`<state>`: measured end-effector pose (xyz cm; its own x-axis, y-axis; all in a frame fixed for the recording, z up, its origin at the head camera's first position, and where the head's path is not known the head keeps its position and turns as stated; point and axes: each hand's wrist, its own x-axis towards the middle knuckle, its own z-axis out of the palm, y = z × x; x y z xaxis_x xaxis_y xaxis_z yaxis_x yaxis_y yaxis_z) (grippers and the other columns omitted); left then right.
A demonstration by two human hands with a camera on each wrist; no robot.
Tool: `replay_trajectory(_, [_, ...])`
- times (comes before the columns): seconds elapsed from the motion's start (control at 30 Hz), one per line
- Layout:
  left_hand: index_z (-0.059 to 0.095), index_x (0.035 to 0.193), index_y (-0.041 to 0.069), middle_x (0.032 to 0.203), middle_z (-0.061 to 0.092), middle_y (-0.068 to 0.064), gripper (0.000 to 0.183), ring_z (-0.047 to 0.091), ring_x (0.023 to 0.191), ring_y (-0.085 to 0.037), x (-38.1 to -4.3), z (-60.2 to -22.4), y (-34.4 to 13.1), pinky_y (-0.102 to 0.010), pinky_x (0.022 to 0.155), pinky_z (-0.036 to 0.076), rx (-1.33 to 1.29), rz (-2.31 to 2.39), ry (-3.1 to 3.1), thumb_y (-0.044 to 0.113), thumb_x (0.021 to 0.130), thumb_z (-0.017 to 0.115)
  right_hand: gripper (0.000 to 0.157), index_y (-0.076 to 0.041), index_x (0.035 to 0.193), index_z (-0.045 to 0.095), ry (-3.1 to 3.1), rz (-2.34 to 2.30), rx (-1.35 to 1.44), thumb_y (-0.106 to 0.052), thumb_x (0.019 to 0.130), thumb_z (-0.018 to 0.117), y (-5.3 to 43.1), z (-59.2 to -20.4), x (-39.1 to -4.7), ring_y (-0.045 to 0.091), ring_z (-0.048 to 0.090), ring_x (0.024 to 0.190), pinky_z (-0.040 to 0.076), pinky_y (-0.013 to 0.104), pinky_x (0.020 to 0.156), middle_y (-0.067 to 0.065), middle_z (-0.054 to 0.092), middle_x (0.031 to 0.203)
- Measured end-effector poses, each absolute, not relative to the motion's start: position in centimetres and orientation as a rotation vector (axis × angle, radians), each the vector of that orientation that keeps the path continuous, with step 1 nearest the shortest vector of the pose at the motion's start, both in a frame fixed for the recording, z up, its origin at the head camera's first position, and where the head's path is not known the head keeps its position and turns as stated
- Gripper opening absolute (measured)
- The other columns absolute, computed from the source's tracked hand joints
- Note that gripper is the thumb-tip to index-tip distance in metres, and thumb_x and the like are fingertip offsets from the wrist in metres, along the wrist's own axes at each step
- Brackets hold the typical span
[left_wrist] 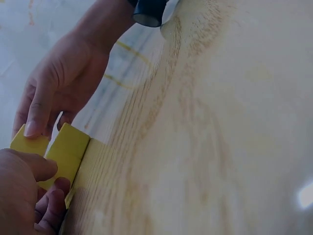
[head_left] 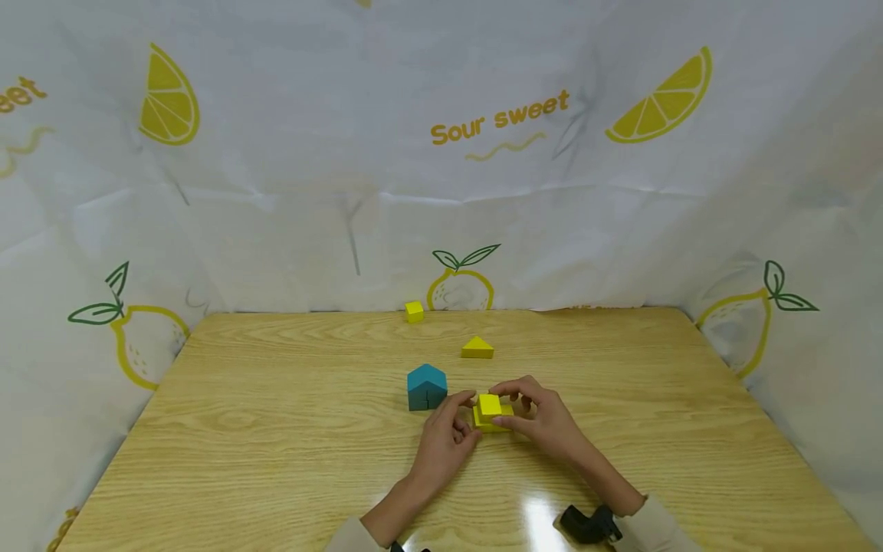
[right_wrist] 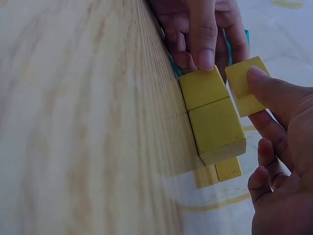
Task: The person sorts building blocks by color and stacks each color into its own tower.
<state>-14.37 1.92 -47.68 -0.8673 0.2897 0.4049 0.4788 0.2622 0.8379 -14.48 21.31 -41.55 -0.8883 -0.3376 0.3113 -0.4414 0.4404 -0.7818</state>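
Note:
In the head view, my right hand (head_left: pixel 541 418) pinches a yellow cube (head_left: pixel 489 405) between thumb and fingers. The cube is over two yellow blocks (right_wrist: pixel 215 125) that lie side by side on the table. A narrow gap shows between the cube and the blocks in the right wrist view. My left hand (head_left: pixel 447 438) is at the left end of these blocks, its thumb touching the left one; the lower fingers are bent close to the table. Left of that hand stands a blue block (head_left: pixel 426 389) with a peaked top and a crack-like line on its front.
Behind the hands, a yellow triangular block (head_left: pixel 477 349) lies on the wooden table (head_left: pixel 276 445). A small yellow cube (head_left: pixel 414 311) sits at the far edge, by the lemon-print cloth (head_left: pixel 310 153). A black device (head_left: pixel 589 525) is at the right wrist.

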Motion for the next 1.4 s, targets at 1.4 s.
replay_trajectory(1.4, [0.055, 0.128, 0.011, 0.113, 0.058, -0.006, 0.051, 0.053, 0.068, -0.010, -14.47, -48.05, 2.00, -0.019, 0.057, 0.047, -0.749, -1.618, -2.258, -0.006, 0.083, 0.070, 0.038, -0.004, 0.118, 0.061, -2.586, 1.504, 0.664, -0.005, 0.082, 0.074, 20.75, -42.06, -14.44, 0.029, 0.048, 0.081, 0.041, 0.036, 0.063, 0.008, 0.061, 0.111])
